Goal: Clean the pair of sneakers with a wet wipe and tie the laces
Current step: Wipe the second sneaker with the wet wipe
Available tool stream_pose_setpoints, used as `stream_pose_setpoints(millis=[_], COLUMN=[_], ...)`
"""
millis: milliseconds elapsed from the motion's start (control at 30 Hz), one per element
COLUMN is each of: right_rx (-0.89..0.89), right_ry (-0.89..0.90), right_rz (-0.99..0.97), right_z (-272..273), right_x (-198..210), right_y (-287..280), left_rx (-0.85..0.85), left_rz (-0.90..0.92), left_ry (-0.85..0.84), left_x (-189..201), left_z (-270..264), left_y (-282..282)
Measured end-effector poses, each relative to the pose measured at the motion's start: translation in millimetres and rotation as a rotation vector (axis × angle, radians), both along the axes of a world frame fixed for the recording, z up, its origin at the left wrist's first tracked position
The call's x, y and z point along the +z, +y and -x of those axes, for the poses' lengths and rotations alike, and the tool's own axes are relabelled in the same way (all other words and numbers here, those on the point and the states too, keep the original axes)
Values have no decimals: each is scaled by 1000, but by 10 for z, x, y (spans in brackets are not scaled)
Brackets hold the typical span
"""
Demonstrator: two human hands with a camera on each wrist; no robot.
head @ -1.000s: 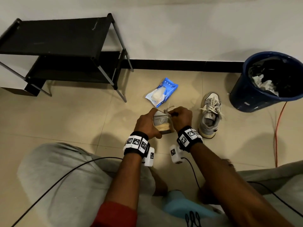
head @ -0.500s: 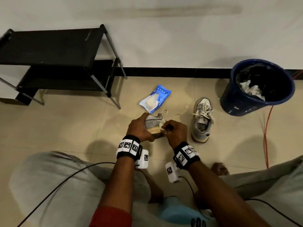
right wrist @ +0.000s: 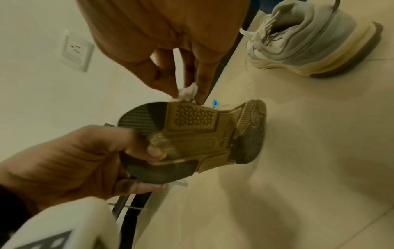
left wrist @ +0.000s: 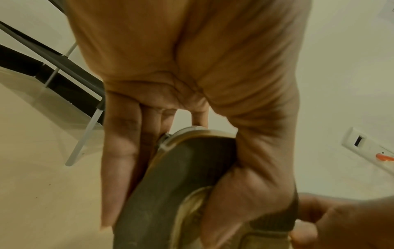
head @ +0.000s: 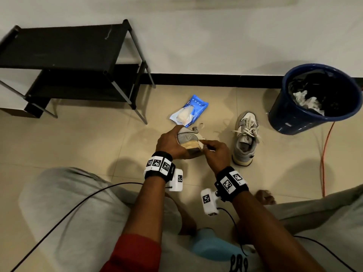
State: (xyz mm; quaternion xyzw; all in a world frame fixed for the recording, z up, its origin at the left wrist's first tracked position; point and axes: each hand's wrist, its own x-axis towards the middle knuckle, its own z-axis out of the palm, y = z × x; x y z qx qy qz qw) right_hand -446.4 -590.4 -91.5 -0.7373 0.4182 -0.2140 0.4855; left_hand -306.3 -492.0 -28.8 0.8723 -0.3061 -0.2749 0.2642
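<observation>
Sneaker [head: 189, 138] is up off the floor, my left hand [head: 170, 142] gripping its heel, my right hand [head: 215, 154] pinching the wet wipe [right wrist: 188, 91] against the sole edge. Risk: that small wad could slip from my fingertips. Grey upper, yellowed midsole, grimy tread.

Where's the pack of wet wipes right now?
In the head view, the wipes pack lies on the floor just beyond the held sneaker, between the black rack and the other sneaker.
</observation>
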Motion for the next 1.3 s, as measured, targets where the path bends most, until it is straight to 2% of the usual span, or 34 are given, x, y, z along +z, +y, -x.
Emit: stream_pose_setpoints(millis=[200, 333, 433, 533, 600, 733, 800, 933, 1000, 1133, 1300], right_rx=[-41, 76, 62, 40, 71, 40, 73, 30, 41, 53, -68], right_ry=[-5, -156, -68, 38, 53, -214, -196, 87, 141, 129, -58], right_rz=[-62, 141, 238, 214, 236, 92, 152, 91, 81, 38, -317], right_z=[-40, -117, -57, 54, 13, -138, -149, -96, -88, -122, -61], right_x=[106, 300, 163, -30, 15, 260, 199, -147, -212, -86, -177], right_y=[-67, 48, 4, -63, -64, -13, -13, -176, -185, -157, -163], left_rx=[-28, 4, 2, -22, -11, 24, 20, 31, 49, 48, 70], left_rz=[-18, -17, -20, -49, -43, -20, -20, -30, -22, -79, -98], left_ry=[25, 29, 24, 22, 18, 45, 46, 46, 30, 13, 119], left_x=[8, -22, -51, -74, -94, -133, -127, -161, -175, -200, -249], left_z=[-63, -93, -129, -167, -178, -192, -209, -214, -178, -109, -96], left_y=[12, -22, -27, -10, -10, -49, -38, 26, 37, -24, -129])
